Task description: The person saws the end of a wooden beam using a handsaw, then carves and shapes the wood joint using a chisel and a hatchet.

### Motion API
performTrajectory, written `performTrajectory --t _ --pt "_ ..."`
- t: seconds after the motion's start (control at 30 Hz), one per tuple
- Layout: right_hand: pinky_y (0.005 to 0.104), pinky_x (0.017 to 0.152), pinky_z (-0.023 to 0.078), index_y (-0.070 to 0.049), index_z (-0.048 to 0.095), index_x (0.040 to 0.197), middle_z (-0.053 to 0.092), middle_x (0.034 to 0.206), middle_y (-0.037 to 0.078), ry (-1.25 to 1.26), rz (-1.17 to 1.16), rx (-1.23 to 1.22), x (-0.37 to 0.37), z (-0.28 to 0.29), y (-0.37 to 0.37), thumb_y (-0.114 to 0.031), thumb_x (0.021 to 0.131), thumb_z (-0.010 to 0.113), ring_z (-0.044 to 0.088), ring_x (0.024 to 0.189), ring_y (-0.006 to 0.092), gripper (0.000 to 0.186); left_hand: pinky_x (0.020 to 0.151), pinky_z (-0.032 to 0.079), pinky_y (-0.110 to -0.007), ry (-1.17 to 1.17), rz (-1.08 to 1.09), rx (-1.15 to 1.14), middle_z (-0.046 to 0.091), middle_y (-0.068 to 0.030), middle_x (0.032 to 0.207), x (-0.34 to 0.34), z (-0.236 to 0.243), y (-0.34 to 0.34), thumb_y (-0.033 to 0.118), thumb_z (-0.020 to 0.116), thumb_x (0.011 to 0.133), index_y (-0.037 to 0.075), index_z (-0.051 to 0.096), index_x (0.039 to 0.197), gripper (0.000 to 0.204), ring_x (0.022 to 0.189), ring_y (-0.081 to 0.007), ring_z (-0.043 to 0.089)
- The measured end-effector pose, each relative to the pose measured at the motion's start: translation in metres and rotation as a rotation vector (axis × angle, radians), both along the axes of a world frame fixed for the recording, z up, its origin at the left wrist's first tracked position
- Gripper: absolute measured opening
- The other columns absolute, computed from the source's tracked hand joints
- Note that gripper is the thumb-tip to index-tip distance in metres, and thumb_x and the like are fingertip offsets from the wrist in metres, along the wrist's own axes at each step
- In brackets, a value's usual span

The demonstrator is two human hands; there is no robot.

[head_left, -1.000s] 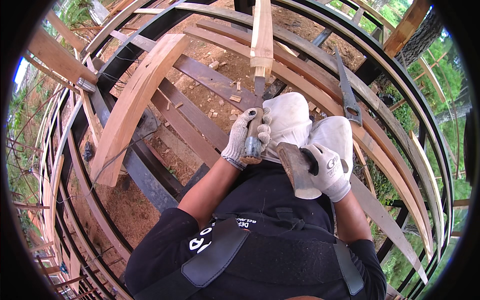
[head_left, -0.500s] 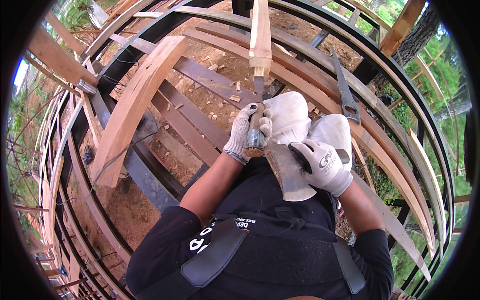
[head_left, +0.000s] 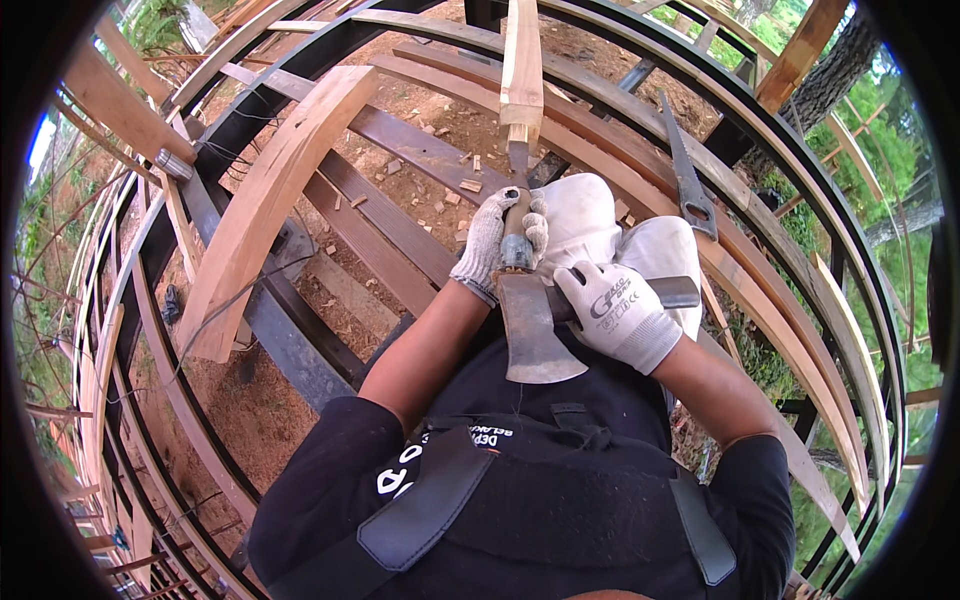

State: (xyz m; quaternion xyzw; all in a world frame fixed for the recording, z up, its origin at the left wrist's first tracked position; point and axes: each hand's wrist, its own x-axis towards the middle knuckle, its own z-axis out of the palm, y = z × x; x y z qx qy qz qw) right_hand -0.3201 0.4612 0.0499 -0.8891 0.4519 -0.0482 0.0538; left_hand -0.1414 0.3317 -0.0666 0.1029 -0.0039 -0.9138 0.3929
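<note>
My gloved left hand [head_left: 487, 240] is wrapped round the wooden handle of a chisel [head_left: 517, 220], which has a metal ring near its butt. The chisel's blade points away from me and meets the notched end of a light wooden beam [head_left: 521, 80]; its very tip is hard to make out. In my gloved right hand [head_left: 618, 312] is an axe [head_left: 538, 335], gripped by the dark handle close to the head. The blunt back of the axe head is at the chisel's butt, touching or nearly so, with the cutting edge toward my body.
A thick curved timber [head_left: 285, 205] leans at the left. A handsaw [head_left: 688, 175] lies on the curved planks at the right. Dark slats [head_left: 385, 225] cross below, with wood chips on the soil. A black curved frame surrounds the place, and a cable hangs at left.
My right hand has swung the axe head leftward and slightly up to the chisel's butt. The left hand and chisel stay nearly in place, and the view has shifted a little.
</note>
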Motion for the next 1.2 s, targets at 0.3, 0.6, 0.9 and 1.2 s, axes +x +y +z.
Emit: performTrajectory --t 0.3,0.6,0.9,1.2 --pt "0.0463 0.072 0.055 -0.004 0.057 0.117 0.063 0.101 0.017 -0.093 0.076 -0.035 0.0 0.006 0.005 -0.023 0.074 0.077 0.067 0.087 0.036 0.051 0.056 0.058 -0.031 -0.014 0.019 -0.015 0.065 -0.0072 0.089 0.0 -0.001 -0.002 0.028 0.057 0.099 -0.001 0.057 0.117 0.035 0.063 -0.0161 0.061" --pt "0.0444 0.075 0.056 -0.005 0.059 0.12 0.062 0.101 0.017 -0.07 0.025 -0.01 -0.001 0.003 0.0 -0.022 0.074 0.076 0.068 0.087 0.0354 0.051 0.058 0.057 -0.031 0.044 -0.018 0.012 0.066 -0.0071 0.093 0.002 -0.005 -0.007 0.028 0.06 0.098 -0.001 0.057 0.119 0.036 0.066 -0.016 0.062" --pt "0.0469 0.072 0.055 -0.005 0.058 0.109 0.066 0.1 0.02 -0.113 0.139 0.074 -0.004 0.005 0.009 -0.02 0.077 0.074 0.068 0.085 0.0377 0.039 0.06 0.057 -0.03 0.083 0.006 0.025 0.066 -0.0073 0.093 -0.002 -0.003 0.003 0.025 0.06 0.098 -0.002 0.056 0.12 0.036 0.067 -0.0159 0.062" --pt "0.0452 0.077 0.055 -0.004 0.06 0.116 0.067 0.093 0.019 -0.192 0.109 0.005 -0.003 0.016 0.012 -0.016 0.08 0.072 0.067 0.085 0.0384 0.039 0.065 0.06 -0.031 0.162 -0.071 -0.015 0.065 -0.0107 0.088 -0.003 0.003 -0.041 0.026 0.058 0.098 -0.005 0.058 0.111 0.034 0.069 -0.0185 0.065"
